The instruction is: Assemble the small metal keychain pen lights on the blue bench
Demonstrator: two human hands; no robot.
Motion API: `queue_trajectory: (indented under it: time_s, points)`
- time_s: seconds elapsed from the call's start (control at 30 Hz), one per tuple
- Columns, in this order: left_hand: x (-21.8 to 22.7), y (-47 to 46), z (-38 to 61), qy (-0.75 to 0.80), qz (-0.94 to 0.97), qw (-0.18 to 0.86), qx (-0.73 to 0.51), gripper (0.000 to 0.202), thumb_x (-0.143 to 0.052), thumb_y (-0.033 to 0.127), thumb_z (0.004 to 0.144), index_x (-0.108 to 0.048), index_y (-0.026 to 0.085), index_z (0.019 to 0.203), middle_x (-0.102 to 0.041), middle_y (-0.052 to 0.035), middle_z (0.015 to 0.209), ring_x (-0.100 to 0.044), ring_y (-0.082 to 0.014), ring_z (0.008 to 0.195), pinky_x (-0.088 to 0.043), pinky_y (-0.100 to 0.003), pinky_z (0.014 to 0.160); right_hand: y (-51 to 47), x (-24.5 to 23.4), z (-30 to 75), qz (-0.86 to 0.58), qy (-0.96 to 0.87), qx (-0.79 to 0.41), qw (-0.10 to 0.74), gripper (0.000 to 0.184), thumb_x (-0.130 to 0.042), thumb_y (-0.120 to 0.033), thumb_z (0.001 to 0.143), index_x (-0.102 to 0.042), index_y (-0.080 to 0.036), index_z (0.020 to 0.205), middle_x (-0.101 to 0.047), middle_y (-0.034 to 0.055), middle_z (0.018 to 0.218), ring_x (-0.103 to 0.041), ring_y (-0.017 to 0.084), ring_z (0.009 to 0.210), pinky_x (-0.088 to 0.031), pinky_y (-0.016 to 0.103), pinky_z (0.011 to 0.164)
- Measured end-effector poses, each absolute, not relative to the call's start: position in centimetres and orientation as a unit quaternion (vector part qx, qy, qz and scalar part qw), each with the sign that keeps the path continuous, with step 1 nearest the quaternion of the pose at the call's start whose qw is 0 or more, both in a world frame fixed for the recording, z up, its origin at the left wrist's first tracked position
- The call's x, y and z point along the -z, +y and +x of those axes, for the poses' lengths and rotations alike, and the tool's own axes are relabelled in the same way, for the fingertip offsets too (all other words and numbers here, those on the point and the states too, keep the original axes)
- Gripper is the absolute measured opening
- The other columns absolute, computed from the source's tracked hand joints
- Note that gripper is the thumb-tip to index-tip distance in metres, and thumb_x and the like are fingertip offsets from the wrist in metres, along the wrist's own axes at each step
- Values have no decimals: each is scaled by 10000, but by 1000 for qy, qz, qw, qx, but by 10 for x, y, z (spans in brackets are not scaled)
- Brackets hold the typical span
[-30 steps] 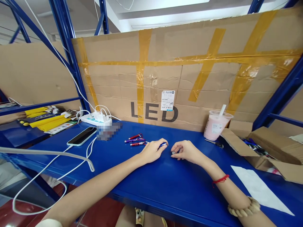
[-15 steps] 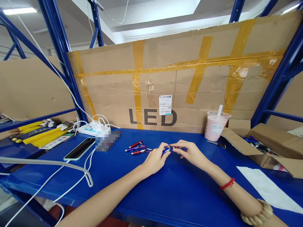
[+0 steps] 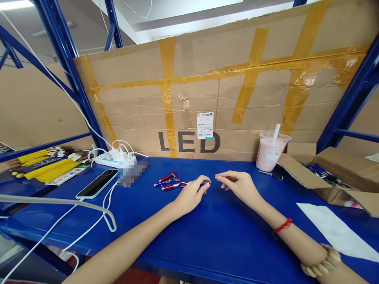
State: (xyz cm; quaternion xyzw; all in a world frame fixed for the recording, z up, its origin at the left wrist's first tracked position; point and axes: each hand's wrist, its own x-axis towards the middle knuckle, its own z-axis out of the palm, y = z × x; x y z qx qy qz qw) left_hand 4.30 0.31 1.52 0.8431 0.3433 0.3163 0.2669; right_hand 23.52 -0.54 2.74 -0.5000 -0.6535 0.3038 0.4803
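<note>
My left hand (image 3: pixel 191 194) is closed around a small blue keychain flashlight (image 3: pixel 205 184), whose end sticks out between thumb and fingertips. Across a narrow gap, my right hand (image 3: pixel 237 184) pinches a tiny item (image 3: pixel 216 178) too small to make out. Just left of my left hand lie a red keychain flashlight (image 3: pixel 168 176), a purple one (image 3: pixel 166 182) and another red one (image 3: pixel 171 187), side by side on the blue table (image 3: pixel 189 240). A short cord runs from the nearest red one toward my left hand.
At the right are a pink drink cup (image 3: pixel 270 152), a dark clip (image 3: pixel 271 174), an open cardboard box (image 3: pixel 328 193) and white paper (image 3: pixel 334 228). A phone (image 3: pixel 96 184), power strip (image 3: pixel 114 159) and cables are at left. A person's hand (image 3: pixel 10 163) shows at far left.
My right hand has drawn slightly away from my left, widening the gap. A blue piece seen behind my right fingers earlier is no longer visible. The camera view has shifted a little.
</note>
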Motion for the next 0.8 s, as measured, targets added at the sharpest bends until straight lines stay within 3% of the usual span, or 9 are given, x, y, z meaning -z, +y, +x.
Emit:
queue_trajectory:
  time_s: [0.13,0.3,0.63,0.8]
  points:
    - [-15,3,45,333,835,283,-334,248,-331,327,936,-484,170,1053,-532,15,700,-506,-101,665,-383,-211,677,-12,-34,228,-488,-623,-352,499,444,-679,-484,608,-694,-91,814,-626,83,676,-554,127,551,-478,232,505]
    - [-20,-2,50,319,842,267,-345,264,-331,311,935,-525,142,875,-523,4,687,-489,-94,642,-375,-205,662,-18,-40,223,-454,-669,-336,483,323,-673,-437,645,-681,-122,714,-626,73,736,-552,112,587,-464,202,494]
    - [-13,-4,48,292,855,229,-362,274,-350,280,933,-570,131,867,-550,-14,698,-486,-94,631,-389,-199,647,-12,-33,230,-473,-662,-399,423,393,-694,-468,601,-661,-101,736,-592,56,634,-535,104,554,-418,173,430]
    - [-11,-5,44,276,871,200,-354,227,-400,241,905,-599,133,927,-609,-43,803,-536,-118,710,-414,-218,704,-13,-28,225,-510,-632,-434,390,409,-745,-430,532,-647,-80,720,-557,35,548,-501,87,466,-381,161,362]
